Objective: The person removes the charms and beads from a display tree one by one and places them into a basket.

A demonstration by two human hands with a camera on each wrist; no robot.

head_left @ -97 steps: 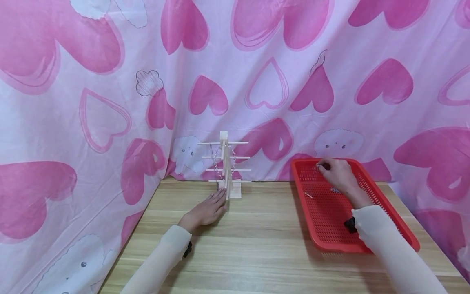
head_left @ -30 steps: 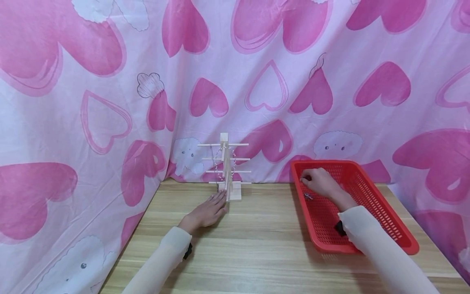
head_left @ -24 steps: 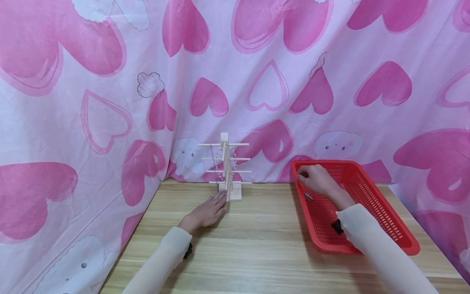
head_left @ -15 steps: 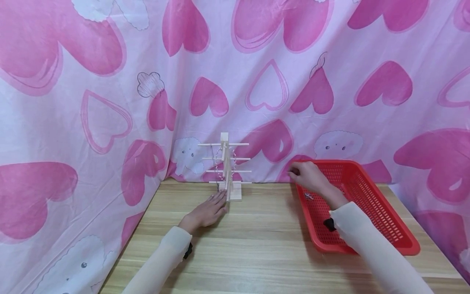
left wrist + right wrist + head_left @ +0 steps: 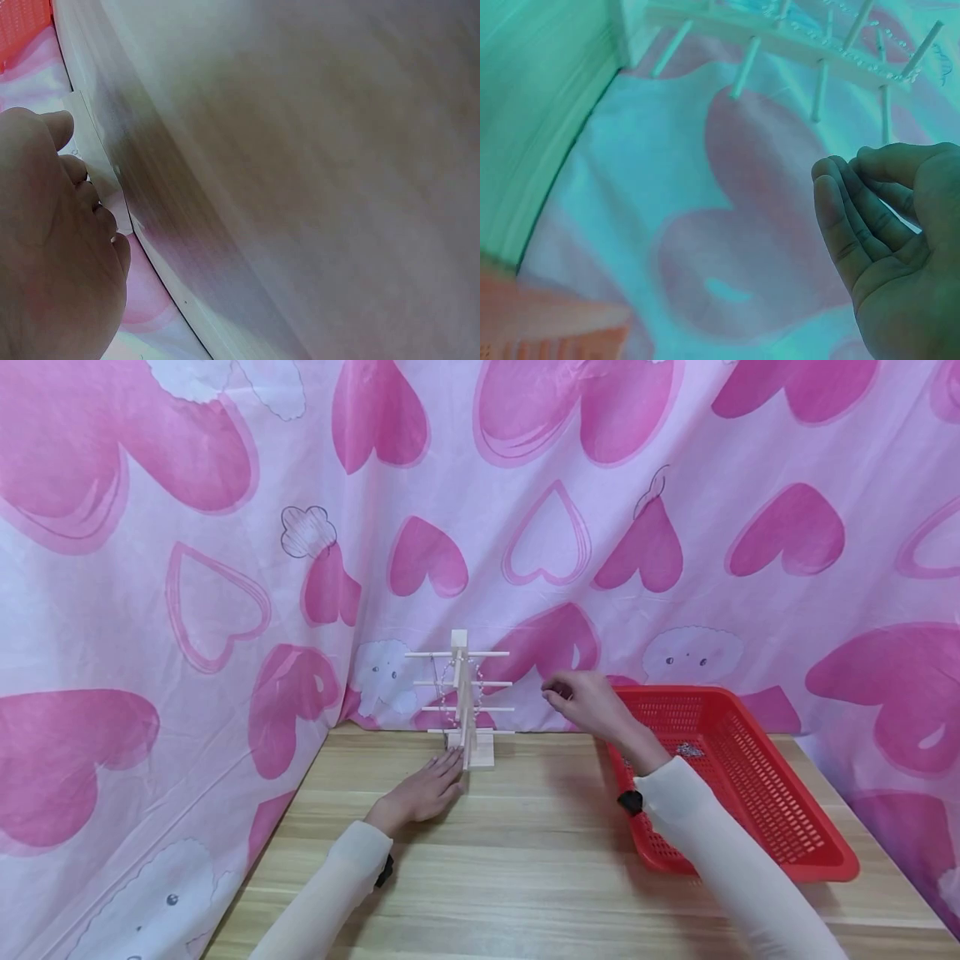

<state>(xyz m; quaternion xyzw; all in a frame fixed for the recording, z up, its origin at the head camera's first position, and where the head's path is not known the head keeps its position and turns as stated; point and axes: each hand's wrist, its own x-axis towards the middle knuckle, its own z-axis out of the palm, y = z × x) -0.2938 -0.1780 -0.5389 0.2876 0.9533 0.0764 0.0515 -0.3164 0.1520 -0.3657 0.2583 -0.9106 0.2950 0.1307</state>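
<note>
Left hand (image 5: 423, 789) rests straight-fingered, gripping nothing, at the foot of the wooden peg stand (image 5: 466, 710), far side, left of the red plastic basket (image 5: 828, 867); right hand (image 5: 592, 706) curled between them, any pinched item indeterminable: brushing a peg (image 5: 498, 684) could dislodge the hanging beaded necklace (image 5: 480, 691).

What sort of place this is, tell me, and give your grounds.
Probably a makeshift indoor tabletop workspace: a table, a cloth printed with hearts hung behind it, and a stand with beads on it.

Resembles a booth of unclear setting, with heart-printed cloth (image 5: 486, 502) hung behind and beside a wood-grain table (image 5: 495, 860).
</note>
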